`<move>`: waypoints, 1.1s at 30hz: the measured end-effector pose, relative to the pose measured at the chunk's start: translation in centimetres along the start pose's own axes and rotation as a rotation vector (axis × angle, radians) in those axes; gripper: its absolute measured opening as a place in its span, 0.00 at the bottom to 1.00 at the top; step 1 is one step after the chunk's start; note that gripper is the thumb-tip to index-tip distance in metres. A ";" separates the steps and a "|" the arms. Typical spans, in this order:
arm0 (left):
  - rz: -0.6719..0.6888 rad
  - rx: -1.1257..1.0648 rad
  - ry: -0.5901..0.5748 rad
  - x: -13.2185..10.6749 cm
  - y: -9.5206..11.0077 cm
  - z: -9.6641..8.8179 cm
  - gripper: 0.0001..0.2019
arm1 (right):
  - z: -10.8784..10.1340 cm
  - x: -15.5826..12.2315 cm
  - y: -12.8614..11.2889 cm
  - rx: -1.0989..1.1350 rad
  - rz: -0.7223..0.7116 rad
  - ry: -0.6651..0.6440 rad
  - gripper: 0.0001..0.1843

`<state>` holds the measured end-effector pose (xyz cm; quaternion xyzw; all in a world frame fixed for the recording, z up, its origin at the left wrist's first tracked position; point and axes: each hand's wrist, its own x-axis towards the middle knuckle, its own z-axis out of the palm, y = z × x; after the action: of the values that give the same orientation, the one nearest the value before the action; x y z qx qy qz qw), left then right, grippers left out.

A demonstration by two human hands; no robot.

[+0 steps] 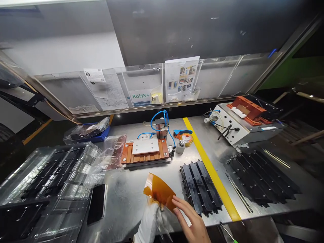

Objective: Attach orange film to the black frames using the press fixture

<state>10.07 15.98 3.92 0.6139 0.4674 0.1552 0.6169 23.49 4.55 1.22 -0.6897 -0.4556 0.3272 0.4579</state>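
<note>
A curved sheet of glossy amber film (160, 188) rises above the front middle of the bench. My left hand (147, 221), in a white glove, grips its lower edge, with the fingers partly hidden behind film. Thin clear plastic (164, 224) hangs below the sheet beside the glove. My bare right hand (191, 221) has its thumb and fingertips at the sheet's right edge and appears to pinch it. Behind the hands stands an orange-brown fixture (129, 156) with a white plate (145, 146) on top and blue air tubes.
Stacked black ribbed panels (201, 187) lie right of my hands, beside a yellow tape line (211, 168). More black panels (263, 177) are further right. A phone (97, 204) and clear plastic trays (68, 189) occupy the left. A small bottle (180, 147) stands near a tape roll (187, 139).
</note>
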 end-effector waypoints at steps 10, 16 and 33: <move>-0.074 -0.642 0.055 -0.6 2.2 0.6 0.24 | 2.3 -0.4 -0.9 0.479 0.202 0.195 0.24; -0.025 -0.443 -0.153 0.3 2.5 0.5 0.19 | 1.4 -0.1 -1.5 0.495 0.312 0.238 0.21; -0.002 -0.103 -0.112 -0.3 4.9 1.3 0.08 | 0.8 -0.6 -2.6 0.353 0.199 0.228 0.19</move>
<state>12.79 15.94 8.19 0.5884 0.4242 0.1436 0.6732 21.74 4.71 3.32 -0.6728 -0.2664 0.3654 0.5856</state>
